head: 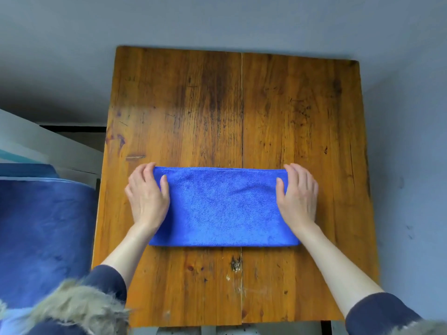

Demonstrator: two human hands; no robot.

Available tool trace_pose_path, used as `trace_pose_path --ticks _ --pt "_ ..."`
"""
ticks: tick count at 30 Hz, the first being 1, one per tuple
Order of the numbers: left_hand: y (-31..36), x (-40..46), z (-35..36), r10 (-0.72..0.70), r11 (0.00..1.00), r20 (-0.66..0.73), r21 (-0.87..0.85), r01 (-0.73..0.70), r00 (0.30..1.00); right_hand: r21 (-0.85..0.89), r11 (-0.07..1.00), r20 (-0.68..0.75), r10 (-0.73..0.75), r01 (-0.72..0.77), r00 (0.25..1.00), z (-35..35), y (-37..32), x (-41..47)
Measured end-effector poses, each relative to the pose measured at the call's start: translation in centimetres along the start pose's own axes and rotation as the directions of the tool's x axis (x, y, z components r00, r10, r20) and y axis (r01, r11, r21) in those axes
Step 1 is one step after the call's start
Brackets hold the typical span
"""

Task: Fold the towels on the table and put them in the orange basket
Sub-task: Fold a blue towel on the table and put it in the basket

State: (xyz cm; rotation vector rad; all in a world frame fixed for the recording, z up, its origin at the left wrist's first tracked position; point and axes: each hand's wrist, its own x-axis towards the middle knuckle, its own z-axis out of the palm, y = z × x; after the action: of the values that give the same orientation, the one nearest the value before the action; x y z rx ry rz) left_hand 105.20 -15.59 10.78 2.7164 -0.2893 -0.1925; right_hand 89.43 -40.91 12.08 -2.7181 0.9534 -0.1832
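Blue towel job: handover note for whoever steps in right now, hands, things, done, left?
Left hand: grips the left end of the blue towel, thumb on top, fingers curled over the far corner.
Right hand: grips the right end the same way.
Towel: lies flat as a wide strip across the middle of the wooden table, stitched hem along the far edge. It looks folded once already.
Orange basket: not in view, and no other towels show.
Done: first fold, by the look of it.
Left: fold it smaller, probably end to end, then find the basket and put it in.
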Motion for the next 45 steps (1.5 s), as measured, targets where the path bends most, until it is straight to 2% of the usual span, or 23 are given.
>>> trace_pose_path --ticks 1,3,5,8,11,14,17,20,24,29,31,33,35,37,45 --pt "0.6 -0.9 0.4 0.122 0.991 0.004 0.052 -0.122 0.992 -0.01 0.997 0.005 -0.082 0.082 0.997 0.4 -1.0 -0.7" --pt "1.8 -2.7 1.7 0.331 0.929 0.111 0.139 -0.345 0.937 -0.038 0.978 0.064 -0.201 0.203 0.978 1.9 -3.1 -2.3" --pt "2.4 -4.1 3.3 0.444 0.85 0.247 0.187 -0.492 0.861 -0.052 0.964 0.153 -0.249 0.259 0.956 3.6 -4.6 -3.5" --pt "1.6 -4.2 5.1 0.469 0.813 0.298 0.222 -0.538 0.832 -0.064 0.97 0.24 -0.214 0.236 0.947 5.6 -4.5 -3.8" --pt "0.8 -3.6 5.9 0.493 0.789 0.268 0.263 -0.556 0.827 -0.135 0.955 0.252 -0.226 0.266 0.941 6.5 -3.6 -3.5" --pt "1.0 -3.7 5.9 0.495 0.794 0.244 0.264 -0.548 0.834 -0.127 0.952 0.239 -0.244 0.279 0.94 6.7 -3.6 -3.6" --pt "0.8 -3.9 5.4 0.453 0.836 0.203 0.243 -0.492 0.868 -0.089 0.964 0.184 -0.231 0.251 0.955 6.3 -3.0 -3.9" --pt "-0.7 -3.7 4.6 0.375 0.885 0.152 0.235 -0.402 0.914 -0.109 0.984 0.159 -0.121 0.14 0.98 5.6 -0.9 -4.1" --pt "-1.7 -3.9 4.2 0.355 0.883 0.201 0.249 -0.398 0.913 -0.123 0.985 0.191 -0.097 0.122 0.977 5.4 0.3 -4.5" --pt "-1.0 -3.8 3.0 0.31 0.949 0.114 0.031 -0.315 0.944 -0.102 0.989 0.195 -0.082 0.103 0.977 4.8 -0.9 -4.6" --pt "-1.3 -4.3 2.1 0.207 0.978 0.018 -0.024 -0.207 0.978 -0.084 0.987 0.187 -0.118 0.135 0.975 4.4 -1.8 -5.5" --pt "-1.8 -4.9 1.2 0.007 0.999 -0.045 -0.032 -0.008 0.999 -0.068 0.977 0.189 -0.188 0.203 0.964 4.4 -3.2 -6.5" --pt "-2.5 -5.5 0.7 -0.208 0.977 -0.023 -0.062 0.206 0.978 -0.056 0.957 0.212 -0.269 0.286 0.94 4.8 -4.9 -7.7" --pt "-3.1 -5.9 0.5 -0.357 0.928 0.055 -0.096 0.361 0.932 -0.059 0.94 0.255 -0.311 0.336 0.916 5.3 -6.3 -8.7" --pt "-3.2 -5.2 0.1 -0.395 0.906 0.176 -0.088 0.414 0.902 -0.14 0.939 0.35 -0.25 0.314 0.903 6.4 -7.1 -9.6"
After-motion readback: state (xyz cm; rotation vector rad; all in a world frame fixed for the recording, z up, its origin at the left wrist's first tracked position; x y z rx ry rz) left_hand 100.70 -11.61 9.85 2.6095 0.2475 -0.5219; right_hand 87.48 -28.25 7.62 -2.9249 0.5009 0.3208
